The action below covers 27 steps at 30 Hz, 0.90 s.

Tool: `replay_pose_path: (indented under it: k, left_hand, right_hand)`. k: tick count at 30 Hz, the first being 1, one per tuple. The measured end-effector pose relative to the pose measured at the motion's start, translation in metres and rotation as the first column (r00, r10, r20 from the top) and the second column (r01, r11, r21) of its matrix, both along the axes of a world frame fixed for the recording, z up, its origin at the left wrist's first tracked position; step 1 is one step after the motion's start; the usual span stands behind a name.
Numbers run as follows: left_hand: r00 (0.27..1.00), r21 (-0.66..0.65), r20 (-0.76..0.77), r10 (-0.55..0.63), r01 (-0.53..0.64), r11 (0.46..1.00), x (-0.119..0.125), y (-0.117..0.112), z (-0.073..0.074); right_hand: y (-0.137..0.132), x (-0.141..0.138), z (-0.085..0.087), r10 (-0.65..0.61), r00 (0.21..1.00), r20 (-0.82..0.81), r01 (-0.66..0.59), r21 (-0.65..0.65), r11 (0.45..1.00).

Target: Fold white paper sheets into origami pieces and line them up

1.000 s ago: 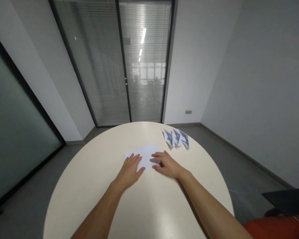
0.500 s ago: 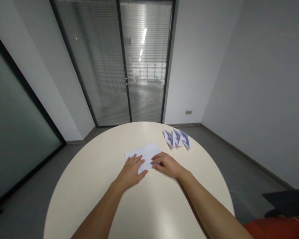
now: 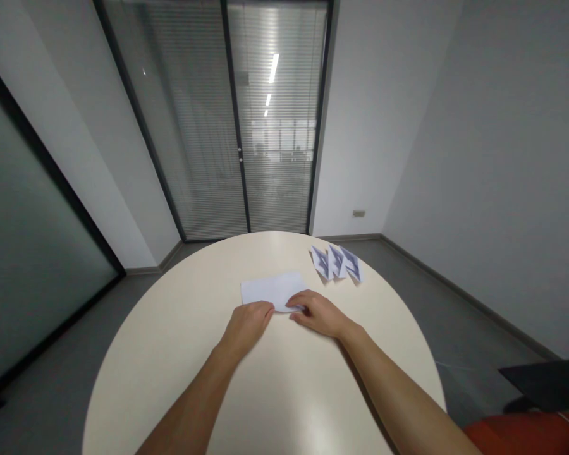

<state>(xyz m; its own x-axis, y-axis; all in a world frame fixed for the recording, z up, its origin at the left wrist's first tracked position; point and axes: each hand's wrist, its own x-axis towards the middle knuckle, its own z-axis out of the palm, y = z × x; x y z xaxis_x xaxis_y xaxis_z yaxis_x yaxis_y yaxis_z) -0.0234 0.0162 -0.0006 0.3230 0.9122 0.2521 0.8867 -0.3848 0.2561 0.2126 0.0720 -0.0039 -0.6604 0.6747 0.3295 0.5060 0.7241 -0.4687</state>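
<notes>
A white sheet of paper [image 3: 271,289] lies in front of me on the table, its long near edge facing my hands. At the left part of that edge, my left hand [image 3: 249,323] is closed, with fingers and thumb together on the paper. My right hand [image 3: 320,314] grips the near right corner, its fingers curled over the top and the thumb at the edge. Part of the right corner is hidden under the right fingers.
Three folded papers with dark printed patterns [image 3: 336,262] overlap in a row at the far right of the round cream table [image 3: 180,354]. A black and red chair [image 3: 545,392] stands at the lower right. Beyond the table is a glass partition with blinds [image 3: 194,158].
My left hand has gone from spread flat on the paper to closed at its near edge. The paper's near flap, which pointed toward me, is now a straight edge. The right hand stays nearly still.
</notes>
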Motion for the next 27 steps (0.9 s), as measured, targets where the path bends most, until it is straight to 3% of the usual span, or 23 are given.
replay_pose_path:
  k: [7, 11, 18, 22, 27]
  left_hand:
    - [0.995, 0.072, 0.046, 0.09, -0.094, 0.993, -0.007, 0.001, -0.002]
    - [0.987, 0.131, 0.106, 0.117, -0.13, 0.983, -0.009, 0.002, -0.004]
    - [0.956, 0.179, 0.277, 0.1, -0.153, 0.972, -0.011, 0.003, -0.009]
    - [0.841, 0.141, 0.528, 0.114, -0.219, 0.965, -0.013, 0.006, -0.006]
    - [0.629, 0.062, 0.763, 0.149, -0.301, 0.951, -0.017, 0.013, -0.004]
  right_hand:
    - [0.001, 0.005, 0.003, -0.121, 0.993, -0.013, 0.12, -0.044, 0.992]
    - [0.007, 0.009, -0.005, -0.235, 0.959, -0.159, 0.202, -0.198, 0.959]
    - [0.024, 0.01, -0.023, -0.351, 0.834, -0.426, 0.243, -0.289, 0.926]
    - [0.026, 0.008, -0.025, -0.333, 0.77, -0.545, 0.162, -0.337, 0.927]
    - [0.026, 0.01, -0.023, -0.371, 0.733, -0.57, 0.209, -0.331, 0.92]
